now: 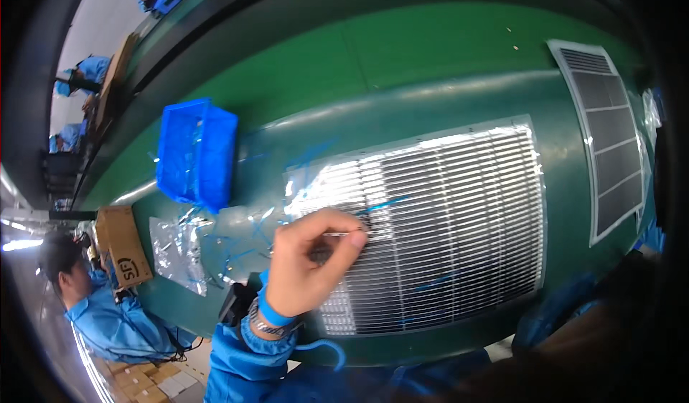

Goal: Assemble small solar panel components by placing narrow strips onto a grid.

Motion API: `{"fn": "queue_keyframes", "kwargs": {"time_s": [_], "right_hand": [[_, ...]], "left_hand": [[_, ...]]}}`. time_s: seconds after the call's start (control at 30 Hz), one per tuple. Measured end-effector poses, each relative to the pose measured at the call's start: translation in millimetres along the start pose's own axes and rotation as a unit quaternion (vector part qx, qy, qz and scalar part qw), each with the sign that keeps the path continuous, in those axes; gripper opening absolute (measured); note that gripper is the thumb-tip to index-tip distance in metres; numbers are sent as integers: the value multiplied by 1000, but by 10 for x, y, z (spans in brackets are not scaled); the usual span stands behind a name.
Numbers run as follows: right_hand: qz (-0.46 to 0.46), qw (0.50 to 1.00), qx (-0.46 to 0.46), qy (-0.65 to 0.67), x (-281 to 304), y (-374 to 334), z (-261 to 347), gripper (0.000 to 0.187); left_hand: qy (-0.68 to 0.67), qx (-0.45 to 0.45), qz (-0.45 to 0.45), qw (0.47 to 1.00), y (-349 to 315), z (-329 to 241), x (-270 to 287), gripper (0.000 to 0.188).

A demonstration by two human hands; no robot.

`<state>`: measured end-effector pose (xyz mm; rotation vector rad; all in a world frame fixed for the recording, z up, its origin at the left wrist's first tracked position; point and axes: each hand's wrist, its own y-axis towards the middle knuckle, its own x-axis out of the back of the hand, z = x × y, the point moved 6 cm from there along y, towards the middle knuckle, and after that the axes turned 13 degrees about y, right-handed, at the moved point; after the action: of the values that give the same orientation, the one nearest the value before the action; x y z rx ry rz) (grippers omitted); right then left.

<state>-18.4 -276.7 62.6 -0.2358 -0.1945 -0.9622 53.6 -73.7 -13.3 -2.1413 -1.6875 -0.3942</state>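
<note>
My left hand [305,259] is over the left part of a large clear sheet [459,223] printed with rows of thin dark strips. Its thumb and forefinger are pinched together at the sheet's surface; whatever is between them is too small to make out. A blue band and a metal-link bracelet circle the wrist, with a blue cord [326,347] hanging from it. Just beyond the fingertips, a thin blue strip [387,203] lies on the sheet. Shadow and dark blue cloth fill the lower right, and my right hand does not show.
A blue bin [195,155] stands at the far left of the green table [301,134]. Clear plastic bags [176,252] and blue scraps lie nearer. Another striped sheet [610,137] is at right. A co-worker [115,317] sits at left beside a cardboard box [123,245].
</note>
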Motion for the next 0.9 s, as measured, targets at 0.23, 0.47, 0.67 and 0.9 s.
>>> {"fn": "queue_keyframes", "kwargs": {"time_s": [0.23, 0.47, 0.67, 0.9], "right_hand": [[-56, 998, -30, 23, 66, -91, 111, 39], [-169, 975, -43, 136, 172, -169, -74, 37], [-225, 946, -31, 231, 218, -192, -365, 36], [-239, 922, -12, 304, 161, -204, -563, 34]], "left_hand": [[10, -40, 40, 998, 24, -32, -25, 6], [20, -70, 10, 997, 15, -66, 32, 9], [22, -44, 24, 998, -4, -64, 35, 9], [54, -9, 33, 998, -58, -53, 40, 8]]}}
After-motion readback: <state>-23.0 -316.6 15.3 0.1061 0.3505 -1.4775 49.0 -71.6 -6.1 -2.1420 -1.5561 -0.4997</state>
